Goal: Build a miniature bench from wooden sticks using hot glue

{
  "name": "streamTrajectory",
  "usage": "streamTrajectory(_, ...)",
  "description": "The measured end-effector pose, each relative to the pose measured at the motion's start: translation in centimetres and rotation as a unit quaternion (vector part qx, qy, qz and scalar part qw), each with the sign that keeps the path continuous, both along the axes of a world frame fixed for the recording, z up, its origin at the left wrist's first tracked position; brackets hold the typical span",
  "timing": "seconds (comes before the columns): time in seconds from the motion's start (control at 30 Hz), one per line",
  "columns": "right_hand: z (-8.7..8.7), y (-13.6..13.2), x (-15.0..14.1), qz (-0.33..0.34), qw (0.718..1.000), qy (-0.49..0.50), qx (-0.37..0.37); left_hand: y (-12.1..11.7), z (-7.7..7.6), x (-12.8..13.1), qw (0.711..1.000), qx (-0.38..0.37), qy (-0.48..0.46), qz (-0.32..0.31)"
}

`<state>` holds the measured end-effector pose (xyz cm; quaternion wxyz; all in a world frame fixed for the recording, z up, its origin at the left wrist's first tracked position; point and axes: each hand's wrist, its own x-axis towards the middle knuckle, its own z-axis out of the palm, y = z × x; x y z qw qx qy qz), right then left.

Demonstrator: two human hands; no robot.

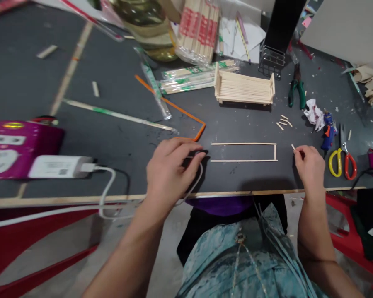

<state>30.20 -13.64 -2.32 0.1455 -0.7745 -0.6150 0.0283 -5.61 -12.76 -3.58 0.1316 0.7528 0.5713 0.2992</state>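
Observation:
My right hand (309,164) pinches a short wooden stick piece (293,147) between thumb and fingertips, just above the table. To its left lies a thin stick frame (244,160): two long parallel sticks joined by a short crosspiece at the right end, the left end unjoined. My left hand (175,165) rests near that left end, fingers curled and thumb close to the index finger; what lies between them is hard to make out. A white cable (200,176) loops beside and under this hand. Several short stick pieces (284,121) lie behind the frame.
A small slatted stick bench (245,87) stands behind. On the right are scissors (342,155), a blue glue gun (328,134), crumpled paper (314,114) and pliers (297,89). Packed chopsticks (199,31), an orange bent strip (186,111) and a purple power block (25,145) lie around.

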Motion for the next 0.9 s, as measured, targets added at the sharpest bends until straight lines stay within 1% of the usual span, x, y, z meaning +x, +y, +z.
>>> streamTrajectory(0.07, 0.6, -0.2, -0.7, -0.016, 0.998, 0.062, 0.011, 0.3, -0.2, -0.2, 0.999, 0.005, 0.007, -0.031)
streamTrajectory(0.13, 1.5, -0.6, -2.5, -0.016, 0.983, 0.18, 0.019, 0.4, -0.4, -0.2, 0.998, 0.007, 0.002, -0.058)
streamTrajectory(0.2, 2.4, -1.1, -5.3, 0.005, 0.956, 0.292, 0.011, 0.5, -0.4, -0.1, 0.998, 0.005, -0.013, -0.068)
streamTrajectory(0.23, 2.7, -1.2, -6.9, 0.013, 0.945, 0.327, 0.005, 0.5, -0.4, -0.1, 0.997, 0.003, -0.024, -0.067)
streamTrajectory(0.33, 3.2, -1.1, -11.8, 0.052, 0.925, 0.376, -0.028, 0.6, -0.3, 0.1, 0.996, -0.01, -0.054, -0.066)
streamTrajectory(0.37, 3.1, -0.9, -13.2, 0.066, 0.925, 0.371, -0.039, 0.6, -0.3, 0.1, 0.995, -0.015, -0.063, -0.069)
streamTrajectory(0.43, 2.9, -0.3, -15.3, 0.091, 0.936, 0.336, -0.056, 0.7, -0.4, 0.1, 0.994, -0.024, -0.078, -0.078)
streamTrajectory(0.53, 2.4, 0.7, -17.2, 0.119, 0.953, 0.27, -0.068, 0.7, -0.8, 0.0, 0.991, -0.029, -0.097, -0.084)
streamTrajectory(0.7, 1.6, 1.4, -18.3, 0.127, 0.97, 0.194, -0.079, 0.8, -1.1, -0.2, 0.99, -0.023, -0.117, -0.08)
streamTrajectory(0.9, 1.3, 1.4, -18.7, 0.137, 0.972, 0.166, -0.093, 1.1, -1.3, -0.1, 0.991, -0.022, -0.096, -0.086)
